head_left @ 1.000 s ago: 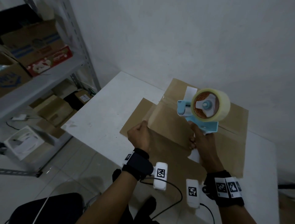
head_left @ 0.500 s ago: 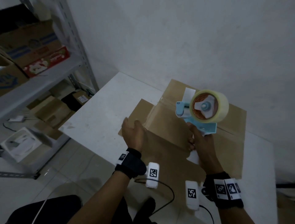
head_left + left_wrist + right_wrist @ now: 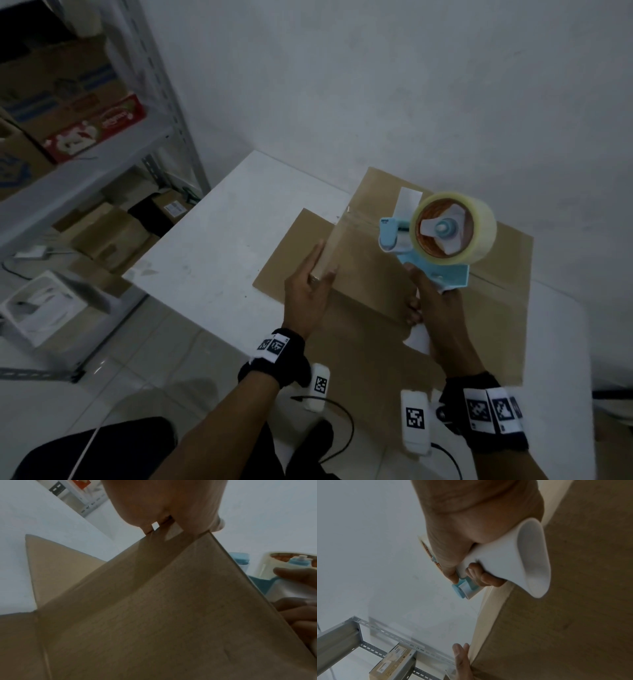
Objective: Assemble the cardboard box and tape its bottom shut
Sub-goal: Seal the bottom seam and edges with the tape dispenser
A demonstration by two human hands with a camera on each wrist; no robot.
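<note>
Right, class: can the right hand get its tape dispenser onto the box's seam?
Probably yes: the right hand grips the tape dispenser over the cardboard box, nothing shows on the seam, and the left hand presses the left corner, aside.

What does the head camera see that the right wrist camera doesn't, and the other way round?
Only the head view shows the whole tape roll and the red box on the shelf. Only the right wrist view shows the hollow end of the white handle and the fingers curled under it. Both show the cardboard box, the left hand on its edge, and the right hand gripping the tape dispenser.
</note>
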